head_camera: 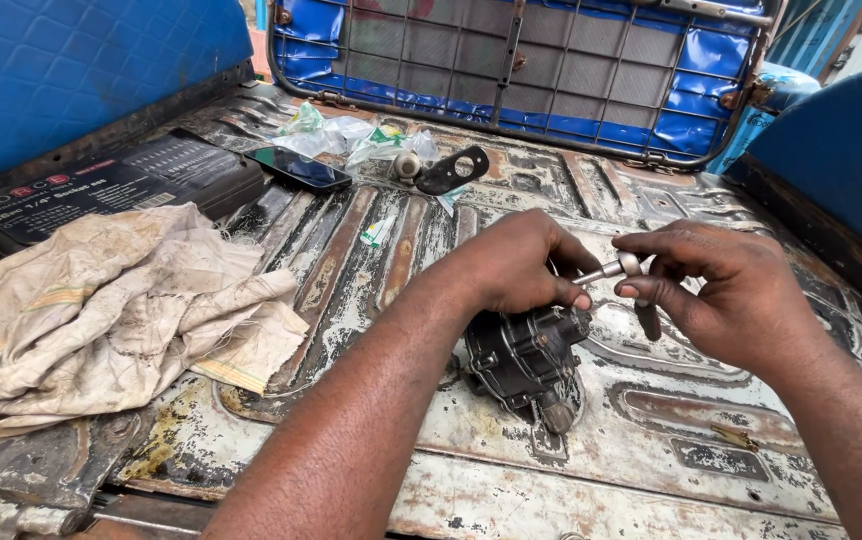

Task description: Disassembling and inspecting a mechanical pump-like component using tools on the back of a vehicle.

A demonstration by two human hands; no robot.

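Observation:
A black, greasy motor-like part (523,362) lies on the worn metal truck bed (651,400) in front of me. My left hand (511,265) rests over its top and pinches the shaft of a small silver ratchet tool (611,270). My right hand (726,290) grips the tool's head and dark handle between thumb and fingers, just right of the part. Both hands meet above the part's upper right corner.
A dirty crumpled cloth (111,310) lies at the left. Behind it sits a black socket-set case (121,185), a phone (301,168), clear plastic bags (341,135) and a black metal bracket (451,170). A blue mesh tailgate (531,60) closes the far end; blue walls flank both sides.

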